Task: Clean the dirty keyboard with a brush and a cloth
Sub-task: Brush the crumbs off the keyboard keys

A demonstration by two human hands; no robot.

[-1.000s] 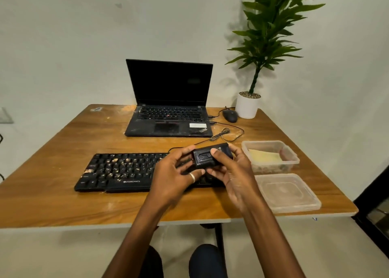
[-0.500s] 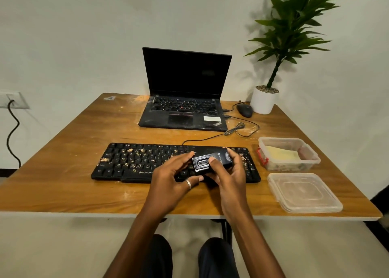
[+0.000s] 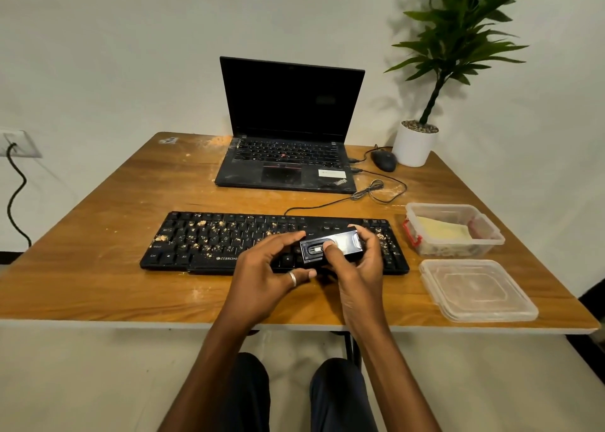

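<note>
Head view: your left hand (image 3: pixel 265 271) and right hand (image 3: pixel 363 268) both pinch a small black tool (image 3: pixel 347 245), likely the brush, just over the keyboard (image 3: pixel 196 251). Left of that grip crumbs (image 3: pixel 209 227) cover the keys; right of it the cloth (image 3: pixel 442 232) lies untouched. Cleaning seems unstarted.

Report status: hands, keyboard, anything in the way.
Left hand, right hand grip black case over keyboard. Crumbs on keys. Cloth in open tub. Nothing blocking.

On the keyboard (image 3: pixel 209 235) front edge stands "ZEBRONI", its ending seemingly covered.
</note>
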